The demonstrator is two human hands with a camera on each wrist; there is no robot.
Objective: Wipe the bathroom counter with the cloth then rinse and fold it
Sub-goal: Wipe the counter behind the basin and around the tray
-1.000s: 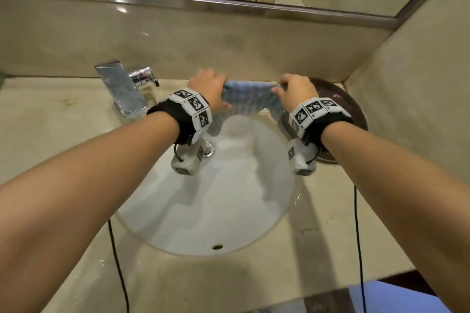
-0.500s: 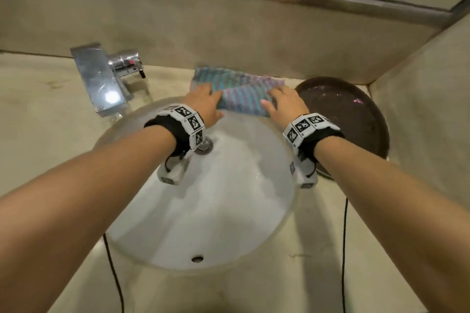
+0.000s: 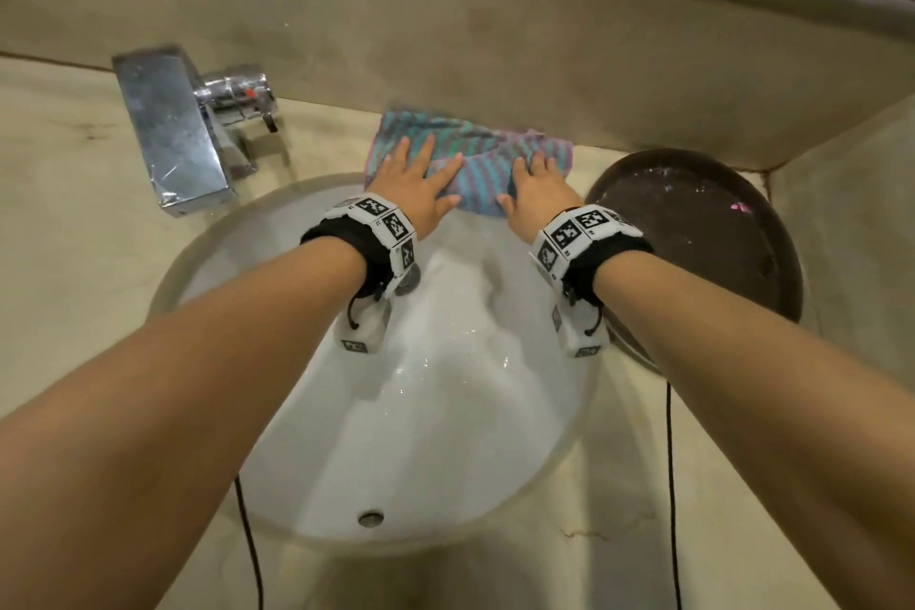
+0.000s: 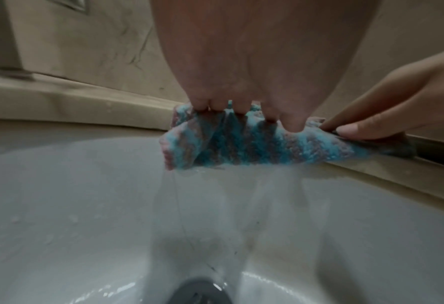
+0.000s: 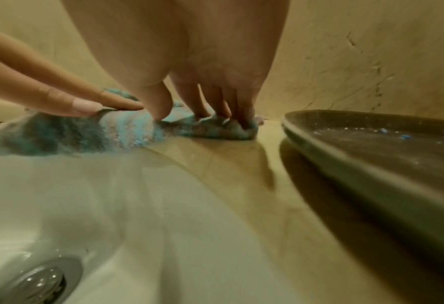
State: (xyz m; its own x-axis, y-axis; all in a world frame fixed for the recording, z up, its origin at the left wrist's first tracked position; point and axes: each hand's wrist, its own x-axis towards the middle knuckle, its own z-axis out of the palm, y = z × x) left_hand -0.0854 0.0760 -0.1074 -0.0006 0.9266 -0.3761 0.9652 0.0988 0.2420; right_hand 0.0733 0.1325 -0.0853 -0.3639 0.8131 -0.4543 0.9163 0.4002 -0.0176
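The cloth (image 3: 470,159), striped in blue and pink, lay on the bench (image 3: 59,193) at the far rim of the sink (image 3: 426,416), close to the back wall, with its near edge hanging a little over the basin. The left hand (image 3: 413,191) pressed flat on the cloth's left part, fingers spread and straight, its grip released rather than clasping; in the left wrist view the fingertips (image 4: 292,123) bore down on the bunched fabric. The right hand (image 3: 537,196) lay on the cloth's right part in the same way, fingers extended and pressing down, grip likewise released, nothing pinched. The two hands sat side by side, near each other but apart. The cloth looked folded over on itself, though the number of layers could not be told. To the left of the cloth stood a chrome faucet (image 3: 183,134) whose spout reached toward the basin. To the right, just beside the cloth and the sink rim, a dark round tray (image 3: 703,233) rested on the bench with small pale specks on it. The white basin was wet and shiny, its drain (image 5: 32,281) showing at the bottom.
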